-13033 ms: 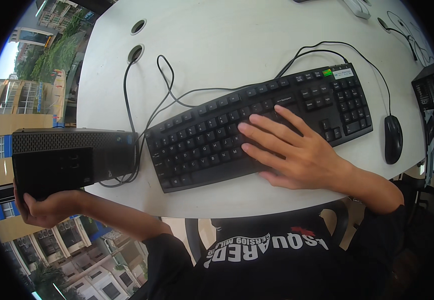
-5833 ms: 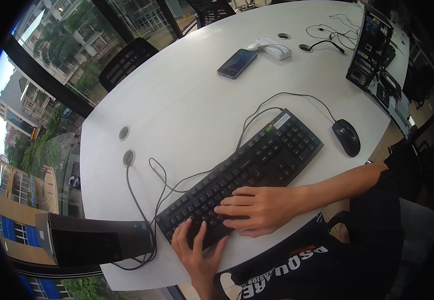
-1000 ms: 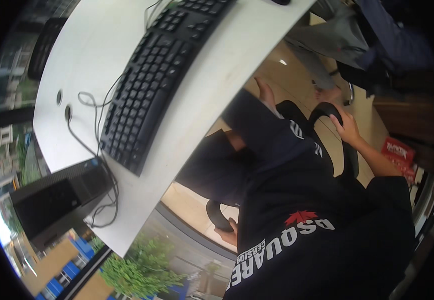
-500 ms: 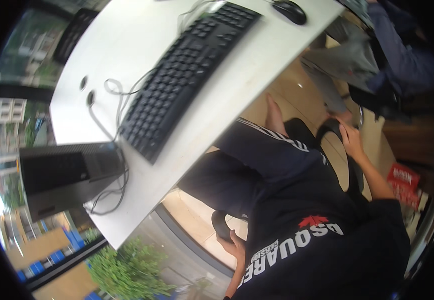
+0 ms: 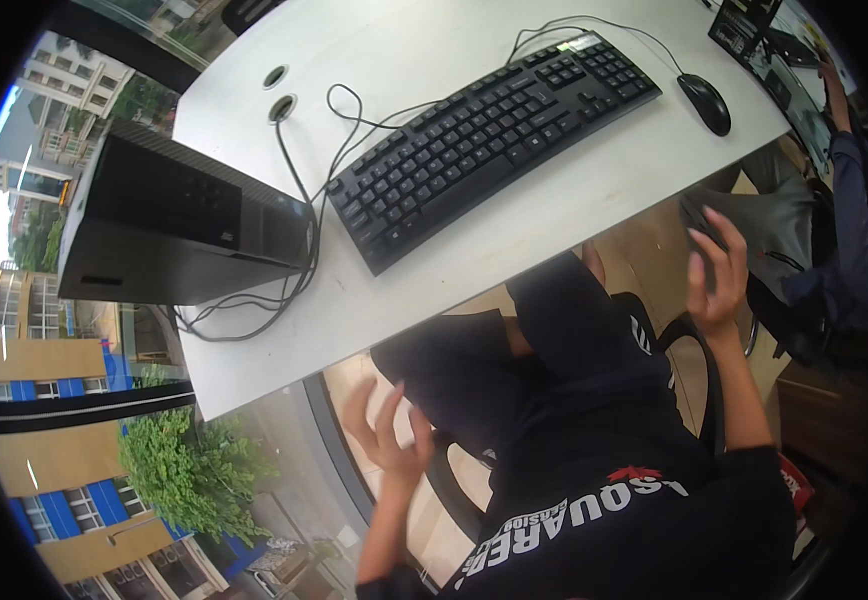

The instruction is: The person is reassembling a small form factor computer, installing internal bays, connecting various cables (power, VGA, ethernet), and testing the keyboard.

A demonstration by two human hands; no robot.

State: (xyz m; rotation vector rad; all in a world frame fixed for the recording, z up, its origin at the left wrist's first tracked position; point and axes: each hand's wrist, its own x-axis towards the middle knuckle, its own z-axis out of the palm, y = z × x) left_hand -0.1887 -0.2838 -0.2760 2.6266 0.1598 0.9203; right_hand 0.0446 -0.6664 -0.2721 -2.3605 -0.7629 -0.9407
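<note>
Both hands hang empty below the desk [image 5: 574, 215]: left hand [image 5: 389, 435] spread beside the knee, right hand [image 5: 716, 275] open, keyboard [image 5: 494, 140] beyond either grip.

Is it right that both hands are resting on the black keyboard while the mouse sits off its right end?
Not quite. In the head view both hands are off the keyboard: the left hand and right hand are raised below the desk edge. The mouse does sit off its right end.

White desk [image 5: 424, 40]: keyboard [image 5: 494, 140], mouse [image 5: 705, 103], computer [image 5: 179, 220].
</note>
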